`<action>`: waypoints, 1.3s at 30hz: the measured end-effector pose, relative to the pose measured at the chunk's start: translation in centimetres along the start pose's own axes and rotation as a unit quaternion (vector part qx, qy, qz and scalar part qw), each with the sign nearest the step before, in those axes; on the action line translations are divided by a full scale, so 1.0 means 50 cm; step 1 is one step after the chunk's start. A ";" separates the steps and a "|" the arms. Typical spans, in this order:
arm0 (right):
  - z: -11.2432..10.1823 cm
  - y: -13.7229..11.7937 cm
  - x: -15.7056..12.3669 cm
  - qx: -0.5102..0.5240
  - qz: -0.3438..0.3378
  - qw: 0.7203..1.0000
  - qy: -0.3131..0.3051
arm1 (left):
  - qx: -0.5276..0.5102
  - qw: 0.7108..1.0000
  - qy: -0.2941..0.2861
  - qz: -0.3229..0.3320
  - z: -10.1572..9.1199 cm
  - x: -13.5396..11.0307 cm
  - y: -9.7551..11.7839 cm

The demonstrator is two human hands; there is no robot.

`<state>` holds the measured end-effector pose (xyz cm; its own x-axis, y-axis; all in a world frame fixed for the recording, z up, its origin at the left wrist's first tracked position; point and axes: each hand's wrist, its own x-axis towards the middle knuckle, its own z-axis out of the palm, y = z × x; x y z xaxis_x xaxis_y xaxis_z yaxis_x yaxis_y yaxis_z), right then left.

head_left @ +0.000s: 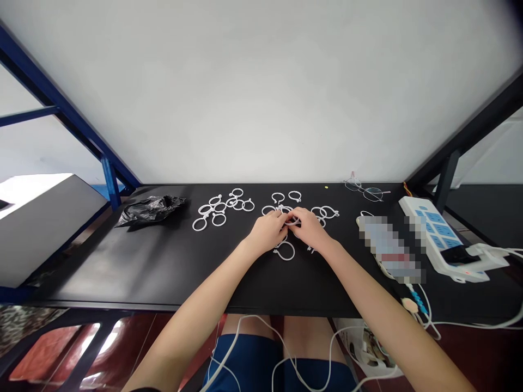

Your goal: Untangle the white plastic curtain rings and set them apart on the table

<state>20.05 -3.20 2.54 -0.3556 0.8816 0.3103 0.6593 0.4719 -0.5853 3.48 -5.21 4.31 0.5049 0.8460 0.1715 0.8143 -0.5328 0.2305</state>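
Both of my hands meet over the middle of the black tabletop. My left hand [269, 231] and my right hand [310, 226] pinch one white plastic ring [291, 222] between their fingertips. The ring is partly covered by the fingers. Around the hands lie more white rings with small clasp-like ends, such as a ring [294, 196] behind them and a ring [286, 258] in front. Several overlap beside my right hand, where a ring [329, 207] lies at the outer side. Left of my hands is a loose group of rings, with one ring [200, 228] nearest the front.
A crumpled black plastic bag [151, 211] lies at the left of the black table [171, 267]. On the right are eyeglasses [363, 189], a blurred phone [390, 247] with a cable, and a white power strip [439, 234] with a plug. A wall stands behind.
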 end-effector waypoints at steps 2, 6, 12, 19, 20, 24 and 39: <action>0.000 0.000 0.000 0.000 -0.001 1.000 0.001 | 0.000 1.000 0.000 -0.001 0.001 0.000 0.000; 0.000 -0.001 0.000 -0.001 0.000 1.000 0.001 | 0.002 1.000 0.001 0.000 0.002 0.000 -0.002; 0.001 0.000 0.000 -0.001 -0.007 1.000 0.002 | 0.004 1.000 -0.004 0.001 0.001 0.000 -0.002; 0.001 0.002 -0.001 0.001 -0.004 1.000 0.003 | 0.001 1.000 0.000 0.003 0.000 -0.001 -0.001; 0.001 0.002 -0.001 0.000 -0.003 1.000 0.002 | 0.000 1.000 0.001 0.004 0.000 -0.001 -0.001; 0.001 0.001 -0.001 0.000 0.000 1.000 0.000 | -0.001 1.000 -0.001 0.001 0.001 0.000 -0.001; 0.000 -0.001 -0.001 0.000 -0.009 1.000 0.005 | 0.002 1.000 -0.005 -0.001 -0.001 0.000 0.001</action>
<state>20.03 -3.26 2.53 -0.3610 0.8728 0.3284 0.6529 0.4880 -0.5793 3.51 -5.26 4.36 0.5058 0.8474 0.1617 0.8165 -0.5307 0.2271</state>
